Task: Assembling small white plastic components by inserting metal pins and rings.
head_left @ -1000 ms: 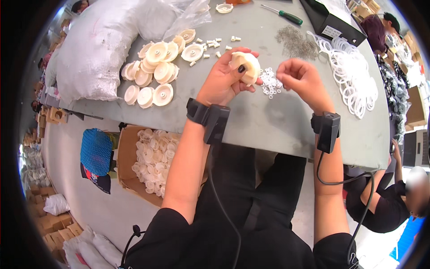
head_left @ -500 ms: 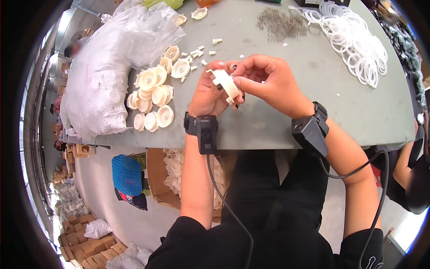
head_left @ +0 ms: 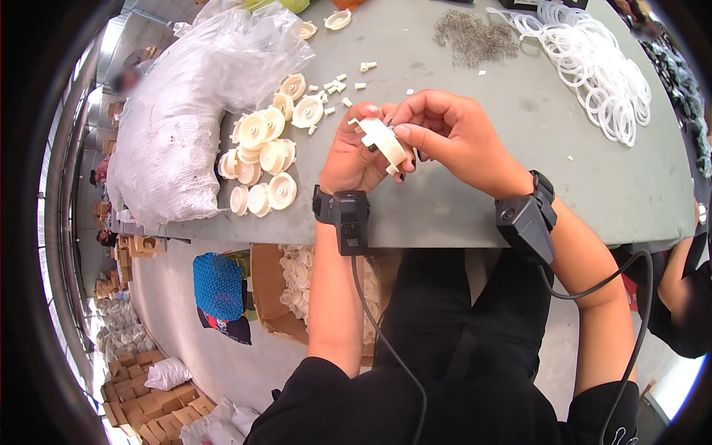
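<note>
Above the table's near part, my left hand grips a cream plastic cap, round with small tabs on its rim, tilted on its side. My right hand is at the cap's far side, thumb and forefinger pinched together against it. A small piece seems to be between those fingertips, too small and covered to name. Left of my hands lies a loose heap of similar cream caps. Several small white plastic plugs are scattered just beyond them.
A big white woven sack with clear plastic film stands at the left. Farther back lie a pile of small metal springs and many white rings. Below the table's edge is a cardboard box of white parts; a blue stool cover stands beside it.
The whole view has shifted slightly, so everything sits a little farther right. Both hands stay at the cap, with my right fingers slightly changed in their pinch.
</note>
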